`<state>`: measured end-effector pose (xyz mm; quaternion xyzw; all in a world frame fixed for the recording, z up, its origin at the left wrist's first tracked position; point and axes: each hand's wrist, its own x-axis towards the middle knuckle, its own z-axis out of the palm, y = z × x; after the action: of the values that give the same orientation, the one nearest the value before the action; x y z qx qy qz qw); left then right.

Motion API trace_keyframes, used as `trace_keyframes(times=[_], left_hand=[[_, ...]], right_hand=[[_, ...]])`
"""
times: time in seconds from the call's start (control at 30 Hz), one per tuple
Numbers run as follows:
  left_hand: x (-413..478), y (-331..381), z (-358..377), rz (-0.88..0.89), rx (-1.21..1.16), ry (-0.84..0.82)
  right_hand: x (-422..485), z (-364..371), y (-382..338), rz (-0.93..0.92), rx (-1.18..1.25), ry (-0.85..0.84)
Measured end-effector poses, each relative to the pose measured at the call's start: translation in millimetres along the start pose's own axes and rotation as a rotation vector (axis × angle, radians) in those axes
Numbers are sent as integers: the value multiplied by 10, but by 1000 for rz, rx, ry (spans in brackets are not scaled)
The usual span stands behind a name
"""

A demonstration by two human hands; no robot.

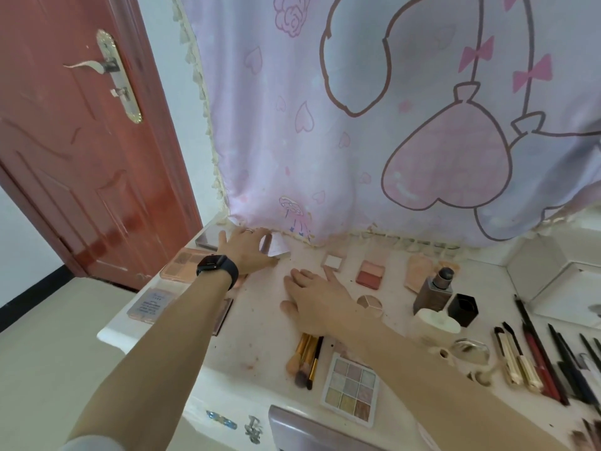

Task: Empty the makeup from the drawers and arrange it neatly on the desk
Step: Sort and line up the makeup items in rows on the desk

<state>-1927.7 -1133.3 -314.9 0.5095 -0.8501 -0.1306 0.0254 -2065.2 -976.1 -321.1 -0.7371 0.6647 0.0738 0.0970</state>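
1. Head view: the left hand (247, 249), a watch (216, 265) on its wrist, lies spread wide at the far left of the bench (260, 320), by the curtain (357, 125) hem and beside a pink palette (185, 265).
2. The right hand (315, 297) rests flat, fingers straight, holding nothing.
3. Makeup covers the bench: brushes (305, 359) and a nine-pan palette (351, 388) near, a blush compact (370, 271) far, a foundation bottle (434, 291) and pencils (536, 362) on the right.
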Motion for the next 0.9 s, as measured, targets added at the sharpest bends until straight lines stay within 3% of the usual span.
trace_keyframes(times=[0.2, 0.3, 0.47, 0.57, 0.73, 0.9], left_hand=[[-163, 9, -129, 47, -25, 190], [-436, 59, -249, 17, -367, 194], [-1075, 189, -405, 18, -729, 137], [-1512, 419, -456, 94, -706, 101], [-2116, 880, -383, 222, -665, 73], [-2551, 1112, -55, 213, -942, 106]], right_hand=[[-19, -67, 1, -1, 9, -28], [-56, -182, 19, 19, 117, -9], [-500, -464, 33, 215, 979, 358], [-939, -585, -13, 264, 1518, 300], [-1614, -362, -64, 254, 1682, 325], [-2241, -165, -86, 310, 2075, 264]])
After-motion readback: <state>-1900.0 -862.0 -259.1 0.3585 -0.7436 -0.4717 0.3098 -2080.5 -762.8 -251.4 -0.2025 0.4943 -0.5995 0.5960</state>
